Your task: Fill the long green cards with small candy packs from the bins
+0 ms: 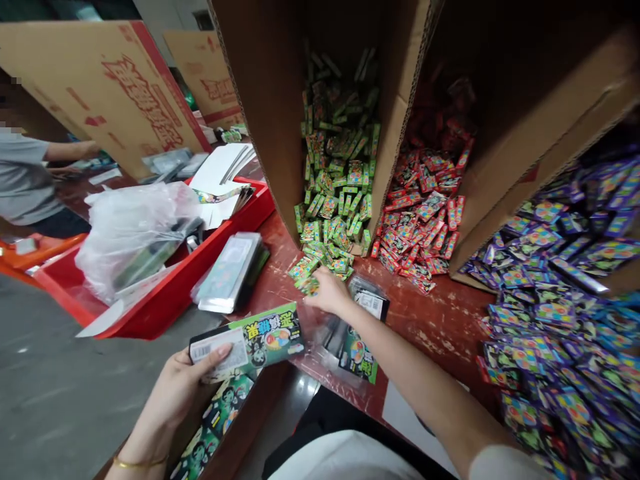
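Note:
My left hand (193,373) grips a flat green-and-black candy package (267,340) by its left end. The thumb lies over a white barcode label. My right hand (327,291) reaches to the front of a pile of small green candy packets (330,220), its fingers closed around one or more at the near edge; how many is hidden. Under the right forearm lie several clear-sleeved packages (357,347) on the red table. Below my left hand, similar green-and-black packages (215,427) stand in a box.
Tall cardboard bins hold the green packets, red packets (425,213) and, at right, purple packets (545,280). A stack of clear plastic cases (233,270) sits beside a red tray (165,307) holding plastic bags and papers. Another person (25,173) works at far left.

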### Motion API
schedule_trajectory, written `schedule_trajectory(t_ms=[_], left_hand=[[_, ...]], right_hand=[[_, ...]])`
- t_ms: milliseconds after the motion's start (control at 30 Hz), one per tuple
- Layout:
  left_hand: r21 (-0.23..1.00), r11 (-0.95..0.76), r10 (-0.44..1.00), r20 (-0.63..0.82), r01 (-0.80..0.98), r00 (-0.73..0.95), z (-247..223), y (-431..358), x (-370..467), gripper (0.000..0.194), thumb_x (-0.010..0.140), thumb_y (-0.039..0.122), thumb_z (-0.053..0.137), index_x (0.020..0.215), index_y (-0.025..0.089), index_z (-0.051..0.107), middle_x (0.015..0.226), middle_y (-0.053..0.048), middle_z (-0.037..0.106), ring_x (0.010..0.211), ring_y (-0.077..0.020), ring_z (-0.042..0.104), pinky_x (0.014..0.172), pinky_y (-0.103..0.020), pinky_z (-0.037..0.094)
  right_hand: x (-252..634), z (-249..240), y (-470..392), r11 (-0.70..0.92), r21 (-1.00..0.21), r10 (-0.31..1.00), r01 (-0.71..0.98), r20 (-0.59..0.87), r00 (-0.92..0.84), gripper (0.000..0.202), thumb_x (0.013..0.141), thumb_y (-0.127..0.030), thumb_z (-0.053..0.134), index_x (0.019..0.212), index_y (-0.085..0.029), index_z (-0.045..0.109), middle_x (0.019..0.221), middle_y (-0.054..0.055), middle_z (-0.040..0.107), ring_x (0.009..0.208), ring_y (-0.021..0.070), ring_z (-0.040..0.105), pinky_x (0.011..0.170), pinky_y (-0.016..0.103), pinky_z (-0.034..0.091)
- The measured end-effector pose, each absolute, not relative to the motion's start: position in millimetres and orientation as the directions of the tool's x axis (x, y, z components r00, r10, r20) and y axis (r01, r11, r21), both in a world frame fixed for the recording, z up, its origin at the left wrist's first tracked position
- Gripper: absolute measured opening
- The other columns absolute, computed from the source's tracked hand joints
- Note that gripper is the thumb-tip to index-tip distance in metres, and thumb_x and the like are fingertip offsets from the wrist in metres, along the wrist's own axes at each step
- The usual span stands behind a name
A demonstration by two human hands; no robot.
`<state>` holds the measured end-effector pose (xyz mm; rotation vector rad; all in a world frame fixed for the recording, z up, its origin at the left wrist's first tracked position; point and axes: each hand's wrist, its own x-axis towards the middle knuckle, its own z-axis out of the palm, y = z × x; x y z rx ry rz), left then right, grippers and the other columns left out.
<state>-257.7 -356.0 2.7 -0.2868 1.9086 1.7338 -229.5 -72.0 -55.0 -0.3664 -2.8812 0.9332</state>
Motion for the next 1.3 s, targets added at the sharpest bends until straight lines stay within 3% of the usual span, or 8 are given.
schedule_trajectory(t_ms=[167,300,433,600,733,900,1100,1300], left_hand=[[0.852,0.119,0.358,-0.516,-0.511,-0.778,-19,-308,-252,0.036,0.047,0.027,0.086,0.076,0.01,0.073,0.074,-0.008,0.075,0.066,-0.021,0.07,0.067,-0.024,0.058],[0.851,0.151,0.547,-0.495,-0.502,-0.675,-30,-240,-226,0.034,0.052,0.031,0.084,0.077,0.011,0.073,0.075,-0.008,0.075,0.068,-0.0215,0.071,0.068,-0.026,0.058],[0.852,0.203,0.685,-0.475,-0.482,-0.552,-34,-185,-191,0.029,0.056,0.03,0.082,0.076,0.011,0.073,0.076,-0.008,0.075,0.067,-0.0215,0.07,0.069,-0.029,0.057],[0.866,0.225,0.745,-0.449,-0.448,-0.494,-42,-154,-163,0.034,0.061,0.032,0.079,0.086,0.01,0.072,0.081,-0.009,0.075,0.075,-0.0234,0.07,0.072,-0.031,0.057],[0.879,0.213,0.736,-0.431,-0.426,-0.522,-47,-147,-155,0.034,0.06,0.034,0.08,0.084,0.011,0.072,0.079,-0.008,0.075,0.074,-0.0215,0.069,0.07,-0.027,0.056],[0.913,0.238,0.701,-0.398,-0.331,-0.592,-50,-145,-149,0.031,0.058,0.038,0.08,0.072,0.011,0.071,0.076,-0.006,0.075,0.066,-0.0201,0.068,0.061,-0.025,0.055],[0.907,0.228,0.71,-0.404,-0.355,-0.577,-50,-147,-145,0.036,0.058,0.041,0.08,0.077,0.012,0.071,0.078,-0.008,0.074,0.07,-0.0232,0.068,0.065,-0.03,0.056],[0.885,0.174,0.734,-0.41,-0.433,-0.542,-55,-149,-134,0.037,0.064,0.042,0.076,0.086,0.013,0.071,0.078,-0.007,0.074,0.07,-0.0213,0.067,0.072,-0.03,0.054]], right_hand=[[-117,-38,-2,0.491,-0.864,0.524,-0.11,0.395,-0.755,0.016,0.08,-0.026,0.06,0.094,-0.02,0.066,0.105,0.008,0.059,0.101,0.0219,0.057,0.09,0.038,0.046],[-33,-33,-2,0.397,-0.91,0.623,-0.12,0.363,-0.693,0.035,0.08,-0.027,0.061,0.115,-0.025,0.061,0.135,0.009,0.044,0.122,0.0261,0.046,0.096,0.042,0.043],[7,-34,-7,0.351,-0.935,0.842,-0.041,0.335,-0.422,0.025,0.082,-0.032,0.06,0.105,-0.023,0.066,0.142,0.009,0.037,0.124,0.0279,0.044,0.098,0.042,0.043],[34,-46,9,0.217,-0.973,0.892,-0.076,0.229,-0.389,0.061,0.082,-0.031,0.06,0.137,-0.025,0.033,0.129,0.011,0.05,0.116,0.0229,0.052,0.095,0.038,0.045],[51,-54,19,0.201,-0.977,0.852,0.066,0.141,-0.504,0.039,0.082,-0.036,0.058,0.117,-0.021,0.05,0.098,0.007,0.063,0.084,0.019,0.062,0.072,0.029,0.052],[56,-60,25,0.249,-0.931,0.833,0.267,0.065,-0.55,0.024,0.082,-0.04,0.056,0.088,-0.017,0.058,0.065,0.0,0.056,0.052,0.0121,0.049,0.048,0.023,0.041],[46,-68,19,0.14,-0.977,0.901,0.158,0.06,-0.429,0.031,0.072,-0.038,0.068,0.093,-0.018,0.058,0.072,0.002,0.061,0.061,0.0146,0.057,0.056,0.026,0.048],[38,-70,5,0.19,-0.971,0.946,0.144,0.142,-0.29,0.022,0.063,-0.036,0.076,0.067,-0.018,0.066,0.097,0.009,0.062,0.089,0.0218,0.06,0.075,0.034,0.052]])
